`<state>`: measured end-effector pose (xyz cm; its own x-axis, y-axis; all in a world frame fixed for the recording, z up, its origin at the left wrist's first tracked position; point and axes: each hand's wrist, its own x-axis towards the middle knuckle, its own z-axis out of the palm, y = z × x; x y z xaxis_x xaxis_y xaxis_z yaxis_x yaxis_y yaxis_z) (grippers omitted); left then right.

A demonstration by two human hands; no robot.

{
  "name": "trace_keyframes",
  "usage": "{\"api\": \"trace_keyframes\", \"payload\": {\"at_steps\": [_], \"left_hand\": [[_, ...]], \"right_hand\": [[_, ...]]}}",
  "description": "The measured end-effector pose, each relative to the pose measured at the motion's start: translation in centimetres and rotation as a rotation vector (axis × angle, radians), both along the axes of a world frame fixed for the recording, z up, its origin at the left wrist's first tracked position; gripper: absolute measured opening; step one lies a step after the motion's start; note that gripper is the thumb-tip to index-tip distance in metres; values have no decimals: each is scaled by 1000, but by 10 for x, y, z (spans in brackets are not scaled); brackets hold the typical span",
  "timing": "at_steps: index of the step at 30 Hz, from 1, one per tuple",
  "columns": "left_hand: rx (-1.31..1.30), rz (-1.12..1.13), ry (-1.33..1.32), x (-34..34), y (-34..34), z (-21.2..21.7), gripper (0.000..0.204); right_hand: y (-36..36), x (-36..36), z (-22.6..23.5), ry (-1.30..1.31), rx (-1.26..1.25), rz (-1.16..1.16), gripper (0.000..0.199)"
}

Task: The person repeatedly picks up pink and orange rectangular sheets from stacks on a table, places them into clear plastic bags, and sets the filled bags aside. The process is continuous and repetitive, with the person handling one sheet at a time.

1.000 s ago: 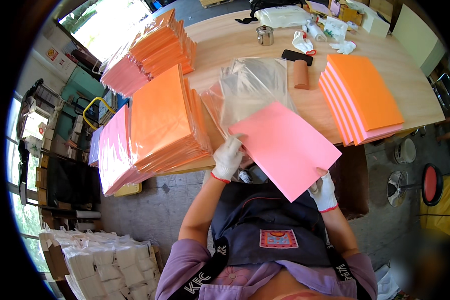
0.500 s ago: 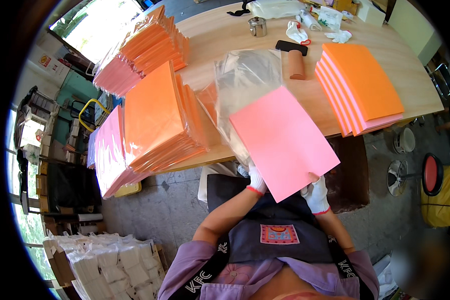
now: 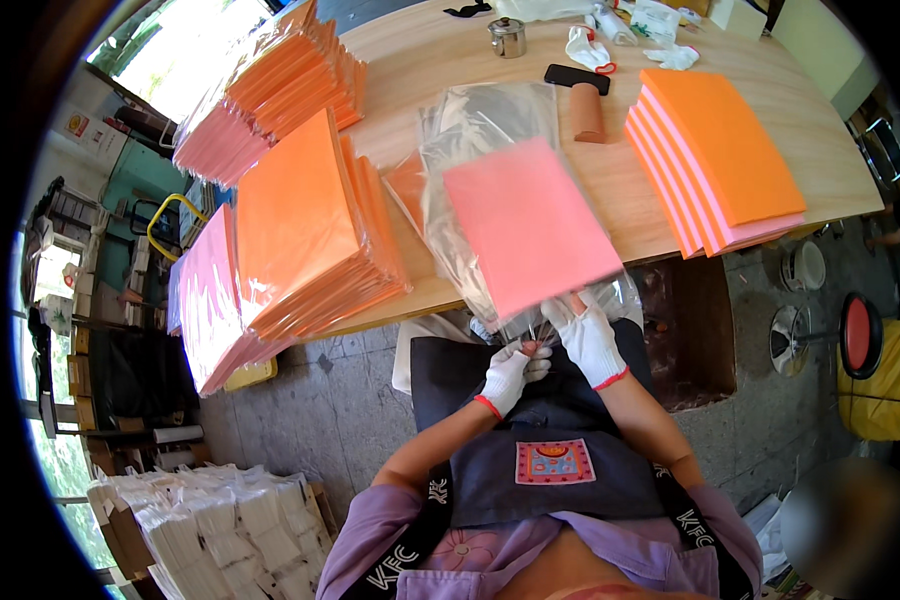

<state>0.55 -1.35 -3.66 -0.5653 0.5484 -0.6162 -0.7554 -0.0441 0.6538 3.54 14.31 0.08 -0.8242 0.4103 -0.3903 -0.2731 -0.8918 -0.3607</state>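
A pink sheet or thin stack of pink paper [image 3: 530,225] lies inside a clear plastic bag, over a pile of clear plastic bags [image 3: 490,120] at the table's front edge. My left hand [image 3: 515,375], in a white glove with bare fingertips showing, is closed on the near edge of the bag. My right hand [image 3: 588,343], gloved the same way, is at the bag's mouth with fingers stretched toward the paper's near edge, touching it or almost so. Clear film spreads past the paper on the right.
Bagged orange and pink paper stacks [image 3: 305,225] stand on the left, with another pile [image 3: 295,85] behind. Unwrapped orange and pink stacks [image 3: 720,150] sit on the right. A brown block [image 3: 587,115], a black phone [image 3: 577,79], a metal cup [image 3: 507,38] and white gloves [image 3: 585,50] lie farther back.
The pink paper has moved away from me and now sits within the clear bag. My left hand has closed on the bag's near edge; my right hand has shifted left and forward.
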Motion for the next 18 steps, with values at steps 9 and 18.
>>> {"api": "trace_keyframes", "payload": {"at_steps": [9,18], "left_hand": [[-204,-51,118,-37,-35,30,33],[-234,-29,277,-44,-58,40,26]], "right_hand": [[9,14,57,-152,892,847,25],[17,-84,52,299,2820,369,28]]}}
